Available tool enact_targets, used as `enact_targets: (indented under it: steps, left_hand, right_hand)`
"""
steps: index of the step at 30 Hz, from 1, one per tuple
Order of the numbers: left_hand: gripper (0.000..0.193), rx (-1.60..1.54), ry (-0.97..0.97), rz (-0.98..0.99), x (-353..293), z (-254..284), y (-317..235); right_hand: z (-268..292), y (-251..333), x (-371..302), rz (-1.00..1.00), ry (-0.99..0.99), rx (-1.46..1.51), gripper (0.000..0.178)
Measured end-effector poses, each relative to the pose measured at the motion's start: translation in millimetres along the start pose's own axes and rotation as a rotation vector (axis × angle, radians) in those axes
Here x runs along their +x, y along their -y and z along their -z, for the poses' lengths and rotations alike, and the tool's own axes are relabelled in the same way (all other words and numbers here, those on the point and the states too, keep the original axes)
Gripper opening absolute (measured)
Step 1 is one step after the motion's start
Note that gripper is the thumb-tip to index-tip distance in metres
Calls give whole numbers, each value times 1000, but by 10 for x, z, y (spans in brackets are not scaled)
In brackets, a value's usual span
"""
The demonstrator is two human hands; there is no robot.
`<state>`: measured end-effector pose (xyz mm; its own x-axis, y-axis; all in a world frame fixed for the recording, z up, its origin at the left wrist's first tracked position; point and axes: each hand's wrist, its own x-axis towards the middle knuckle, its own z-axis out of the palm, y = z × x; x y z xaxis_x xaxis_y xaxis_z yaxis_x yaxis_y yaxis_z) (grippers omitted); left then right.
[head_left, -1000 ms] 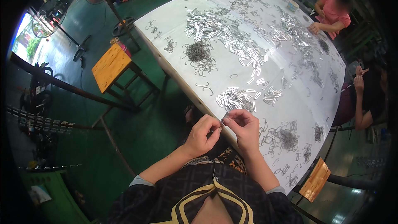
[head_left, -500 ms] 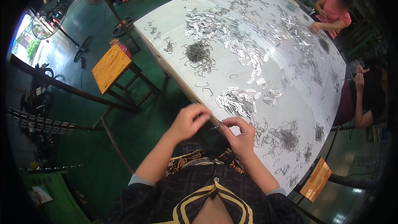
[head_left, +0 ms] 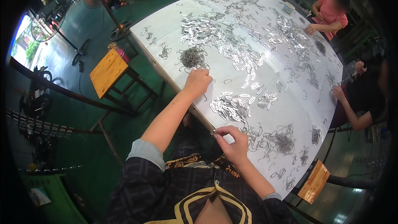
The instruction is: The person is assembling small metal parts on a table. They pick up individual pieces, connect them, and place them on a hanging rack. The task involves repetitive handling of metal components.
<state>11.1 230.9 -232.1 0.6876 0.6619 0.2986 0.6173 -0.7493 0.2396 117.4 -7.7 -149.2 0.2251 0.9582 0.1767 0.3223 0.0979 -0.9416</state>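
Note:
My left hand (head_left: 198,84) is stretched forward over the table, its fingers bent down and bunched at the near side of a dark tangle of wire hooks (head_left: 192,57). Its fingertips are partly hidden, so what they pinch does not show. At the table's near edge, my right hand (head_left: 234,143) pinches a small metal piece (head_left: 213,132) between thumb and fingers; its exact kind is too small to tell. Just beyond the right hand lies a heap of shiny oblong metal links (head_left: 230,107). More wire hooks (head_left: 284,142) spread to its right.
The white-covered table (head_left: 163,72) carries a larger band of links (head_left: 226,41) and a tub (head_left: 289,7). A person in pink (head_left: 333,16) and another in dark clothes (head_left: 367,99) sit on the right. Wooden stools (head_left: 108,72) stand beside the table.
My left hand has left the space beside the right hand and reached forward to the hook pile. The right hand stays at the table edge, still pinching the small metal piece.

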Motion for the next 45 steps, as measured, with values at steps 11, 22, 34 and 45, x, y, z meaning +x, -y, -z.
enact_targets:
  steps: [11,22,34,45]
  left_hand:
    - [6,260,-20,-296,-15,27,76]
    - [5,-77,77,3,76,122,50]
    - [7,-1115,39,516,-272,342,132]
    - [7,-1194,71,145,-938,1222,-873]
  right_hand:
    - [-37,-29,-11,30,25,25,12]
    - [-63,16,-52,8,-2,42,12]
    - [-129,-38,-24,-11,-43,71,26]
    - [-165,-18,-17,20,-139,105,33]
